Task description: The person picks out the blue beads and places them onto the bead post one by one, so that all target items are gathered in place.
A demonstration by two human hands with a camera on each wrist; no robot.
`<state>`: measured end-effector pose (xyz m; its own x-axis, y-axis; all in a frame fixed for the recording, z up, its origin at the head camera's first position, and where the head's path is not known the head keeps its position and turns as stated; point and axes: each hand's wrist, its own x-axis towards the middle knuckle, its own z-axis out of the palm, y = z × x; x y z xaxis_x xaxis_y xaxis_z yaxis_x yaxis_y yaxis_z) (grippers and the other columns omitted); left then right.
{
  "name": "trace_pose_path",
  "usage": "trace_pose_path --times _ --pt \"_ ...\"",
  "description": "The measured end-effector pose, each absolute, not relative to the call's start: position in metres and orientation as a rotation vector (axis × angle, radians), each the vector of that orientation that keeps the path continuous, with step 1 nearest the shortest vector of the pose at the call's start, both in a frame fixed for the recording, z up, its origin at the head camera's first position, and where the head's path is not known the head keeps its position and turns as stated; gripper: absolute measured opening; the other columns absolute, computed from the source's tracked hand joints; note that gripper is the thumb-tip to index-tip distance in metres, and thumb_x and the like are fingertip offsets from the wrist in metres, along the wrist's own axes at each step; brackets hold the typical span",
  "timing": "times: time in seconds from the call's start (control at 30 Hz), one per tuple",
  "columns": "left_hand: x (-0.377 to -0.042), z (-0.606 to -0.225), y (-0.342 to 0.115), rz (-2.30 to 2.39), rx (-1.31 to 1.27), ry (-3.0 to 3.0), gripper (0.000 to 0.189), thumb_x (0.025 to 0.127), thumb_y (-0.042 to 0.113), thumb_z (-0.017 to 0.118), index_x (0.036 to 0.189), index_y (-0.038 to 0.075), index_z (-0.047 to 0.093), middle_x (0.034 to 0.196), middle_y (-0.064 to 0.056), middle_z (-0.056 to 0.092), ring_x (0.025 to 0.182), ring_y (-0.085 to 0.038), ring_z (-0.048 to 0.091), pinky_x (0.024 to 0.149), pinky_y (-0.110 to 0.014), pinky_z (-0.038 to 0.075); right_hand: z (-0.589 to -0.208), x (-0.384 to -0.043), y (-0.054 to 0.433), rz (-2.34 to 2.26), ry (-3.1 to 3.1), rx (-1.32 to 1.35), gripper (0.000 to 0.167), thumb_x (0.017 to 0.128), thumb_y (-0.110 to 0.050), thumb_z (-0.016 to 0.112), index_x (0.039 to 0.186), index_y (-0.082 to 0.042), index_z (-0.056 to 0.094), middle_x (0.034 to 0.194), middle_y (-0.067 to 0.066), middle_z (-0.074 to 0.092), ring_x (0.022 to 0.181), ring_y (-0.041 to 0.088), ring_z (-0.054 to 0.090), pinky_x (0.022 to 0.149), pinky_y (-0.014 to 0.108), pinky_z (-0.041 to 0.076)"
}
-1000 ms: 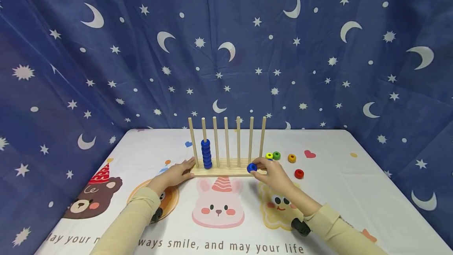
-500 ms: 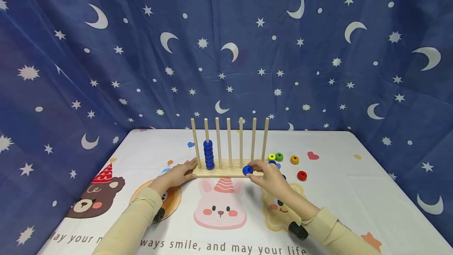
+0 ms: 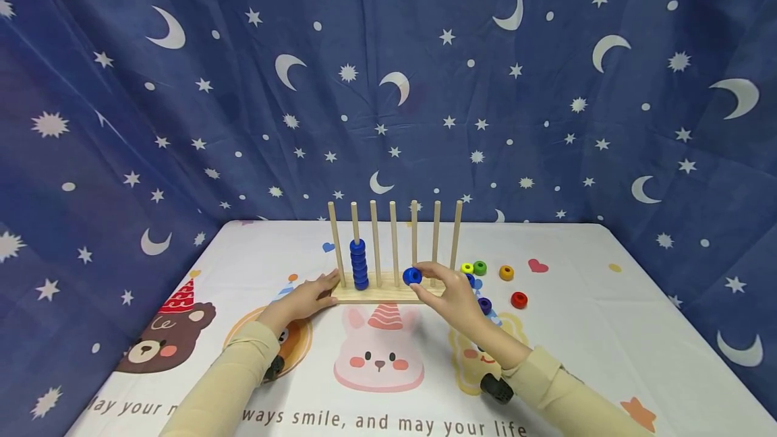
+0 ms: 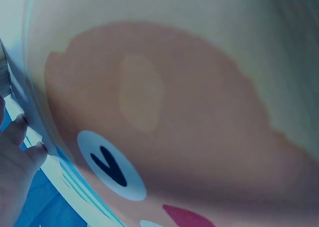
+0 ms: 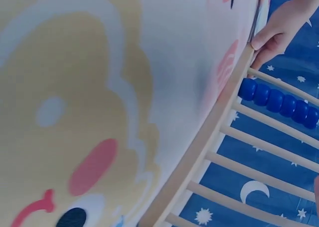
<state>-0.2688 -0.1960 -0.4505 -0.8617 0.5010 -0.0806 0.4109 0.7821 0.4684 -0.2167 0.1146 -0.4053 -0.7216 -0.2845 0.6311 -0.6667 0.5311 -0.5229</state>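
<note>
A wooden peg stand [image 3: 364, 297] with a row of upright pegs stands on the table. Several blue beads [image 3: 359, 266] are stacked on its second peg from the left. My left hand [image 3: 303, 300] grips the stand's left end, thumb at the front; the right wrist view shows this hand [image 5: 283, 31] too. Between thumb and fingers, my right hand [image 3: 454, 297] pinches a loose blue bead [image 3: 409, 277], held up in front of the pegs right of the middle. In the left wrist view only part of the left hand [image 4: 17, 162] shows, at the left edge.
Right of the stand lie loose beads: yellow [image 3: 464, 269], green [image 3: 480, 271], orange [image 3: 506, 277], red [image 3: 519, 303] and dark blue [image 3: 483, 309]. Another blue bead [image 3: 471, 283] is partly hidden by the right hand. A starry blue curtain [image 3: 364, 154] hangs behind the table.
My right hand has carried the blue bead leftward along the stand and, lately, slightly upward. Beads behind that hand have come into view. The left hand keeps its place at the stand's end.
</note>
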Motion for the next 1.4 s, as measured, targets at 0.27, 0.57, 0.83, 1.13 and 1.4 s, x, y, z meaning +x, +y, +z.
trace_pose_path --times 0.27,0.57,0.83,1.13,1.4 --pt "-0.269 -0.451 -0.197 0.657 0.734 2.784 0.059 0.096 0.026 0.053 0.143 -0.004 0.034 0.152 -0.022 0.026 0.135 -0.051 0.027 0.108 -0.068 0.019 -0.399 -0.227 0.105 1.115 -2.09 0.897 0.031 0.077 -0.003 0.074 0.108 -0.001 0.066 0.101 0.011 0.07 0.088 0.022 0.065 0.077 0.039 0.057" --pt "-0.269 -0.453 -0.193 0.661 0.712 2.772 0.058 0.096 0.027 0.053 0.143 -0.003 0.035 0.152 -0.021 0.026 0.135 -0.051 0.025 0.109 -0.067 0.018 -0.387 -0.232 0.094 1.106 -2.016 1.037 0.038 0.077 0.0 0.073 0.113 0.0 0.063 0.104 0.012 0.067 0.092 0.022 0.063 0.084 0.028 0.055" --pt "-0.268 -0.45 -0.194 0.652 0.702 2.781 0.059 0.095 0.026 0.054 0.143 -0.003 0.035 0.152 -0.021 0.026 0.135 -0.051 0.026 0.109 -0.067 0.02 -0.382 -0.242 0.081 1.122 -1.963 1.016 0.045 0.077 0.001 0.073 0.12 0.004 0.059 0.1 0.013 0.066 0.089 0.023 0.061 0.081 0.033 0.056" --pt "-0.269 -0.453 -0.193 0.647 0.679 2.776 0.06 0.095 0.028 0.054 0.143 -0.002 0.034 0.153 -0.019 0.026 0.136 -0.05 0.026 0.11 -0.065 0.02 -0.37 -0.255 0.065 1.137 -1.982 1.01 0.044 0.082 -0.001 0.069 0.123 0.003 0.056 0.103 0.015 0.065 0.093 0.024 0.061 0.084 0.038 0.055" --pt "-0.269 -0.452 -0.194 0.653 0.675 2.782 0.061 0.095 0.029 0.054 0.144 -0.001 0.034 0.153 -0.019 0.026 0.136 -0.05 0.026 0.11 -0.065 0.02 -0.351 -0.264 0.048 1.117 -1.973 1.011 0.032 0.084 -0.004 0.068 0.115 0.004 0.061 0.105 0.016 0.065 0.094 0.025 0.061 0.089 0.037 0.052"
